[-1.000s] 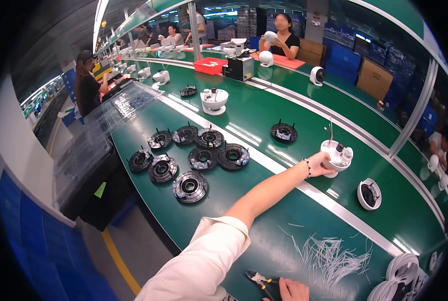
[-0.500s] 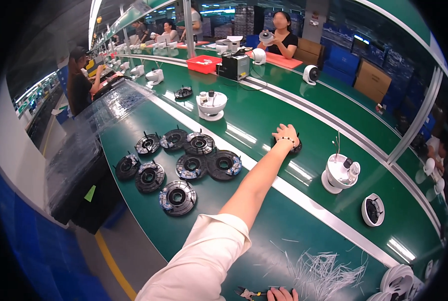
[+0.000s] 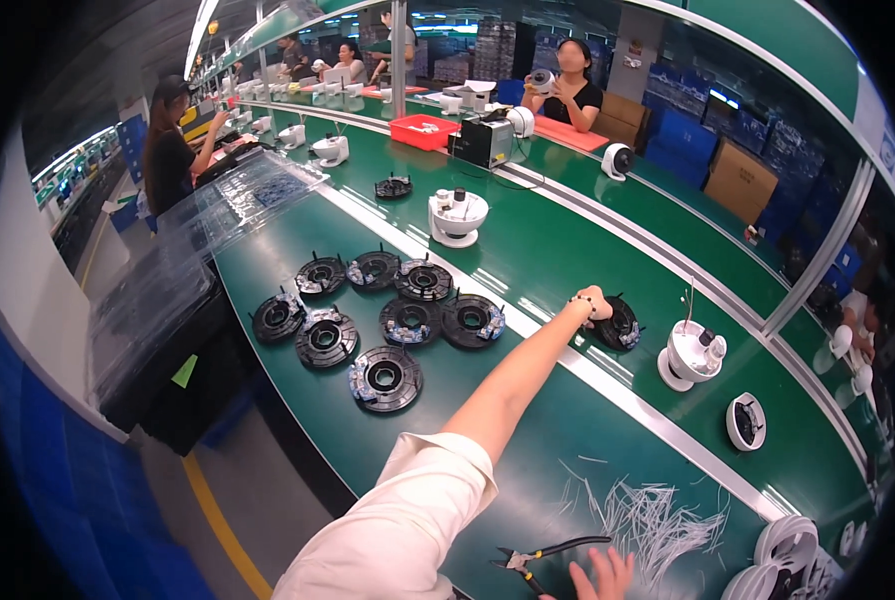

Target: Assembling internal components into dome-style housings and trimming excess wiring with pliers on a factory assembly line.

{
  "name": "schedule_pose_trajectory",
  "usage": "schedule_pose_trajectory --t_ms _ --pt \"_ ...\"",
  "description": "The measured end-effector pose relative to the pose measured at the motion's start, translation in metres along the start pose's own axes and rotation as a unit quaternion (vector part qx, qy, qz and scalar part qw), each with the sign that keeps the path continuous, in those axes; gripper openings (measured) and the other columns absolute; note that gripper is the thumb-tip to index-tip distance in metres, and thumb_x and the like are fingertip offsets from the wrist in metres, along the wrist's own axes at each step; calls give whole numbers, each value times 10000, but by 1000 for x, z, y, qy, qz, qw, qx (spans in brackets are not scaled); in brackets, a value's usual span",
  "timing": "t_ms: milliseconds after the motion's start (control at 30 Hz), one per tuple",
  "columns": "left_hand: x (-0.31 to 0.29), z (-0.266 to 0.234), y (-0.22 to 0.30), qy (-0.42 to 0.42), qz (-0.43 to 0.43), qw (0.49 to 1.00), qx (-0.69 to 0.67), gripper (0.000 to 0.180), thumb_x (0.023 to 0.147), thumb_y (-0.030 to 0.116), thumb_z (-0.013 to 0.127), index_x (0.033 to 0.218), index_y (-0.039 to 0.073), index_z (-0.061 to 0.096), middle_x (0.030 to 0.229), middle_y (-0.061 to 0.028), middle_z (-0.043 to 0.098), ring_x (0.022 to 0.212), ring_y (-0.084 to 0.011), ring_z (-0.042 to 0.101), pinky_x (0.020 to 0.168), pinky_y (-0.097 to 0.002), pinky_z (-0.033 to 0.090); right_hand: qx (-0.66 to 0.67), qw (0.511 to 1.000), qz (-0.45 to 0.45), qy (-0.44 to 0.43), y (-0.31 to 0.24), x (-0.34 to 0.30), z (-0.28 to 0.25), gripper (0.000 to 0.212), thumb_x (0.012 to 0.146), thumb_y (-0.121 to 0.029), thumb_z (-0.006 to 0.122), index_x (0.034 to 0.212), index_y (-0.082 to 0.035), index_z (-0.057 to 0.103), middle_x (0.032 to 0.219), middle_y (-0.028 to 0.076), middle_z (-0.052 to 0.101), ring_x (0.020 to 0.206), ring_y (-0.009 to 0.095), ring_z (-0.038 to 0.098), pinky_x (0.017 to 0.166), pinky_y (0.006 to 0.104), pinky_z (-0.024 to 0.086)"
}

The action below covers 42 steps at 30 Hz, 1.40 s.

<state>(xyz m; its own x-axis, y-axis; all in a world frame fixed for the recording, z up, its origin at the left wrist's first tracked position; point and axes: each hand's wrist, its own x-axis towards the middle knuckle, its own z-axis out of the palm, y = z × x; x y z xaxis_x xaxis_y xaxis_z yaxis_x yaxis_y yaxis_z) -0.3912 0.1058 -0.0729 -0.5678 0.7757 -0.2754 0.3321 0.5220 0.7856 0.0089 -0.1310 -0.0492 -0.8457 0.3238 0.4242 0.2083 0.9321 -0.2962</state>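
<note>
My left arm reaches out across the bench. My left hand (image 3: 595, 303) is closed on the near-left rim of a black round plastic plate (image 3: 619, 325), which carries a small circuit board and stands over the green conveyor. Close to the lower edge, my right hand (image 3: 603, 577) has its fingers apart and holds nothing. Beside it lie wire cutters (image 3: 519, 562) with black-and-yellow handles, spread apart. Several similar black plates with circuit boards, one of them the nearest plate (image 3: 385, 379), lie on the bench to the left of my arm.
A heap of cut white plastic strips (image 3: 657, 525) is right of the cutters. White fan-like housings (image 3: 689, 352) (image 3: 457, 215) and an oval white shell (image 3: 745, 421) stand on the conveyor. White round parts (image 3: 785, 545) sit lower right. A red bin (image 3: 423, 132) and co-workers are farther off.
My left hand has drawn the black plate slightly nearer, and more of it shows. My right hand has come further into view, fingers spreading, and the cutters show more fully.
</note>
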Motion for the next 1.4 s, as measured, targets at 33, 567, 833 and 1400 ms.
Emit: schedule_pose_trajectory --t_ms 33,567,833,1400 --pt "3 3 -6 1 1 1000 1 267 700 165 533 889 -12 601 888 -164 616 744 -263 626 588 -344 524 -11 1000 -9 18 -1 -1 -6 514 593 -253 714 1033 -63 530 1147 158 465 1072 366 420 880 501 312" --pt "-121 45 -47 -139 213 835 -487 511 794 -57 456 1245 33 233 1177 -145 407 1018 -259 492 859 -400 442 -407 734 452 301 146 -158 -138 287 652 -296 680 788 -46 641 832 100 584 811 265 527 723 343 423" --pt "-148 58 -55 -126 189 830 -510 424 771 -79 469 1154 61 354 1115 -99 472 971 -219 517 798 -367 470 -270 785 521 201 167 -137 -134 162 683 -202 632 726 -47 649 762 131 601 788 293 553 728 375 429" --pt "-187 65 -70 -92 225 835 -494 567 726 -117 516 1214 20 263 1159 -90 433 1067 -165 445 913 -269 362 -9 1000 7 22 -14 -14 8 136 641 -76 623 759 -35 569 804 53 592 563 152 520 505 259 442"
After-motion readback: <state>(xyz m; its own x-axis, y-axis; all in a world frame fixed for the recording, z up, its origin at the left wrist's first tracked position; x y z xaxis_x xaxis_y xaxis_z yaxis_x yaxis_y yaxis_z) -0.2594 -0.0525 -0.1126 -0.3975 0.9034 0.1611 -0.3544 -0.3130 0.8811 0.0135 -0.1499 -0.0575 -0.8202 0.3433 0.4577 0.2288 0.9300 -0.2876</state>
